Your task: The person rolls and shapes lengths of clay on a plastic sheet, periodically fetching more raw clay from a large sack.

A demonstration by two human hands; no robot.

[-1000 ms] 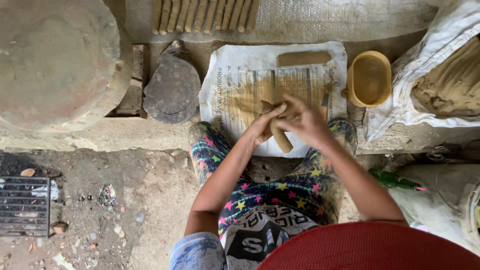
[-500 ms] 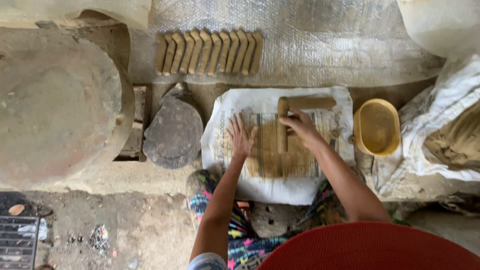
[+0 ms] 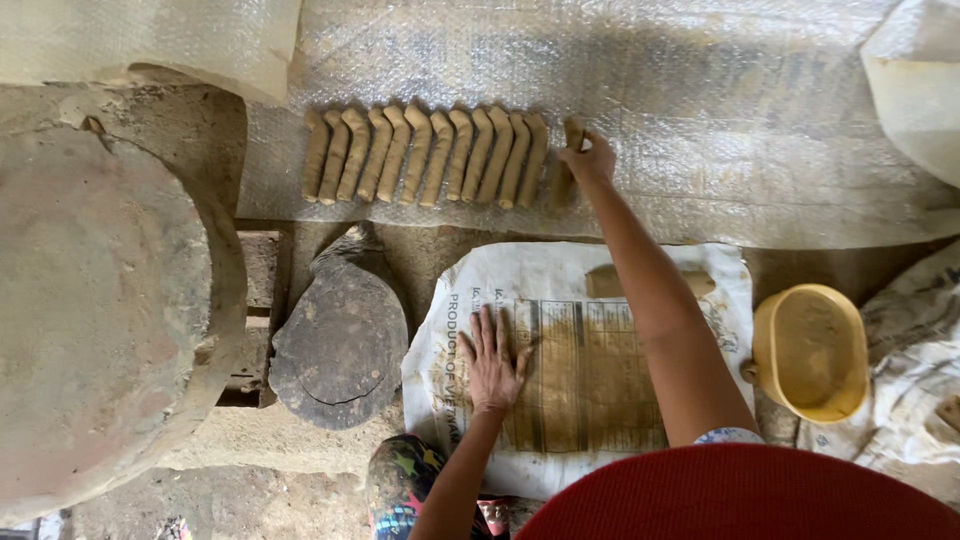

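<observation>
Pinching a clay roll (image 3: 566,160) beside the row, right hand (image 3: 590,160), left hand (image 3: 492,362) spread flat on sack (image 3: 590,380)

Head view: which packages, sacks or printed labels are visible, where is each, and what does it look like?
Printed sack: flat on the floor under the left hand, white with dark lettering and a clay-smeared table of lines.
Second sack: crumpled at the right edge beside the yellow tub, white, dirty.
Bubble wrap sheet: spread across the top, clear, under the row of clay rolls.
</observation>
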